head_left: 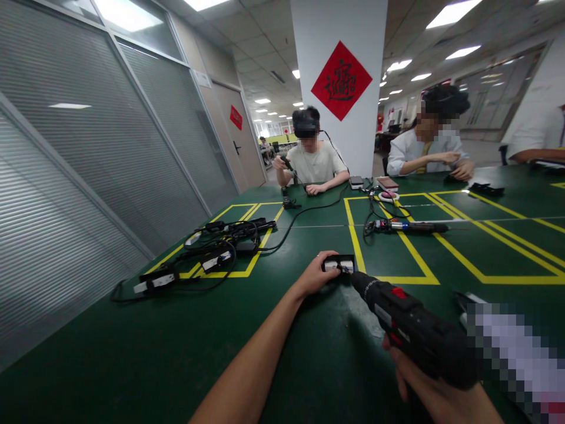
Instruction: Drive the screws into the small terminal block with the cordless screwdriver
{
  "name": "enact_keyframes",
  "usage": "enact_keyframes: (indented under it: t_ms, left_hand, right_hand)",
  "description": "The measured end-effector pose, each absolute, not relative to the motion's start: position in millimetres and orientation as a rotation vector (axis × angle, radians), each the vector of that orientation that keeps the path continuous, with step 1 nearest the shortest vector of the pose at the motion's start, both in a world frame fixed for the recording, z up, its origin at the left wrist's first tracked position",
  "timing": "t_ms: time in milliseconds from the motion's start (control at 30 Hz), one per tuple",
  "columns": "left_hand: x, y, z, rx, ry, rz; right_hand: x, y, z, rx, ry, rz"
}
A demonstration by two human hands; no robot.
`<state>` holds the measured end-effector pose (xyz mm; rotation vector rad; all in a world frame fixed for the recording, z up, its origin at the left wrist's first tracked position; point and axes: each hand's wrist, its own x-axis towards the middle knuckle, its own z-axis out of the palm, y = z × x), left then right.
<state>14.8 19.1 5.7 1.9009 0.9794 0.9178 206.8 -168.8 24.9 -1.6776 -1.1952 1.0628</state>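
Note:
My right hand (415, 371) is wrapped round the grip of a black and red cordless drill (410, 321). The drill points forward and left, and its chuck end is at a small black box-like part with white pieces inside (345, 259). Whether the bit touches the part, I cannot tell. My left hand (315, 274) holds that part by its left side on the green table (282, 330). The fingers of my right hand are partly hidden behind the drill body.
Black power strips and adapters with tangled cables (220, 253) lie at the left. A pen-like electric screwdriver (406, 227) lies at the right, beyond the drill. A blurred object (512, 347) is at the near right. Two people (315, 153) sit across the table, one holding a tool.

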Motion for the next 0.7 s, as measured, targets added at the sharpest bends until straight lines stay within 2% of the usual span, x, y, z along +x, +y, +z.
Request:
enact_keyframes:
  t_ms: [500,700]
  left_hand:
    - [15.8,19.4,5.2,1.875,0.982,0.908]
    - [15.9,18.2,7.7,1.864,0.982,0.902]
  right_hand:
    - [199.5,-171.3,30.9,-1.673,-1.169,0.922]
    - [201.9,-174.2,39.5,-1.635,-1.387,0.860]
